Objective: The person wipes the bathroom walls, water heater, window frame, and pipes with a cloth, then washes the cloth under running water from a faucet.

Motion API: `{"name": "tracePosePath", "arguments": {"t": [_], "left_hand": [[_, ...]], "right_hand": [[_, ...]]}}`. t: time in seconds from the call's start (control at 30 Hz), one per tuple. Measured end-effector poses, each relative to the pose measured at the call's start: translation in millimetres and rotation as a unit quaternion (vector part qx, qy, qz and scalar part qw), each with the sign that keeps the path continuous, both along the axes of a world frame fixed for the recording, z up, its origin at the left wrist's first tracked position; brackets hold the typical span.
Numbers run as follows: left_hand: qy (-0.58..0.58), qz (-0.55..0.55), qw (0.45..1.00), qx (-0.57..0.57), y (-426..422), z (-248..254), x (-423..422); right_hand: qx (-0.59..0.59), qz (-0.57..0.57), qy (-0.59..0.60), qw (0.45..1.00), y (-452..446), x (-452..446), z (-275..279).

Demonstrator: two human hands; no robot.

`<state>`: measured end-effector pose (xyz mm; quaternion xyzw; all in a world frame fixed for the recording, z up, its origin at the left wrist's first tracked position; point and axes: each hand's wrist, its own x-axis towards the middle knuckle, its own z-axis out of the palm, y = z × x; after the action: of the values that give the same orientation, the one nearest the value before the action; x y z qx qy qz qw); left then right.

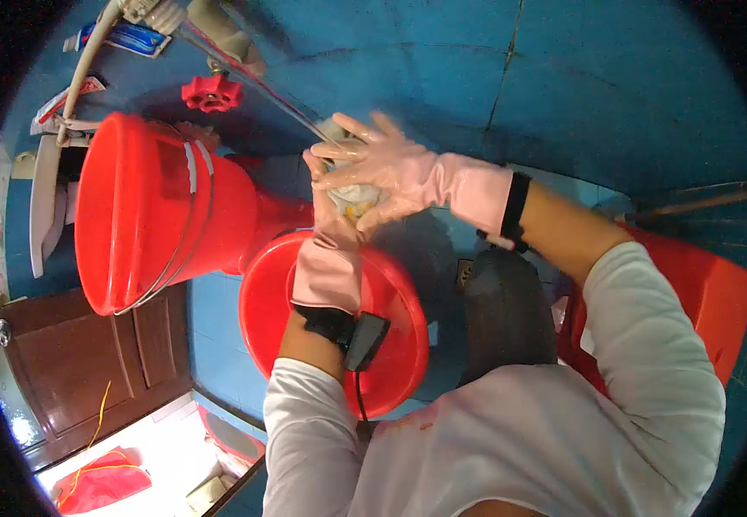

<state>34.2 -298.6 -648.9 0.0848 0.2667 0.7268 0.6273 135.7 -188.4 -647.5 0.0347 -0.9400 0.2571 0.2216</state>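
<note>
Both of my hands wear pale pink, wet-looking rubber gloves and meet in the upper middle of the view. My right hand point(382, 165) is open, its fingers spread across and touching the fingers of my left hand point(334, 226). The left hand points upward with a finger stretched out; its other fingers are partly covered by the right. A whitish, crumpled cloth-like thing point(354, 198) with a yellow patch shows between and behind the hands; whether either hand touches it I cannot tell. Below my left wrist sits a red basin point(418, 323).
A large red bucket point(166, 215) with a wire handle stands at the left. A red valve wheel point(211, 93) sits on the blue tiled wall point(597, 95). A red plastic thing point(701, 293) is by my right arm. A brown door point(80, 362) is lower left.
</note>
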Motion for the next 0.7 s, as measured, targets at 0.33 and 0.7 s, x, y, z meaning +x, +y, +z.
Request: {"name": "tracePosePath", "arguments": {"t": [0.33, 0.7], "left_hand": [[0.483, 0.077, 0.87, -0.059, 19, -43, -17], [0.876, 0.018, 0.393, -0.28, 33, -48, -23]], "right_hand": [[-0.236, -0.023, 0.167, 0.957, -2, -25, -22], [-0.649, -0.257, 0.067, 0.713, -20, -48, -7]]}}
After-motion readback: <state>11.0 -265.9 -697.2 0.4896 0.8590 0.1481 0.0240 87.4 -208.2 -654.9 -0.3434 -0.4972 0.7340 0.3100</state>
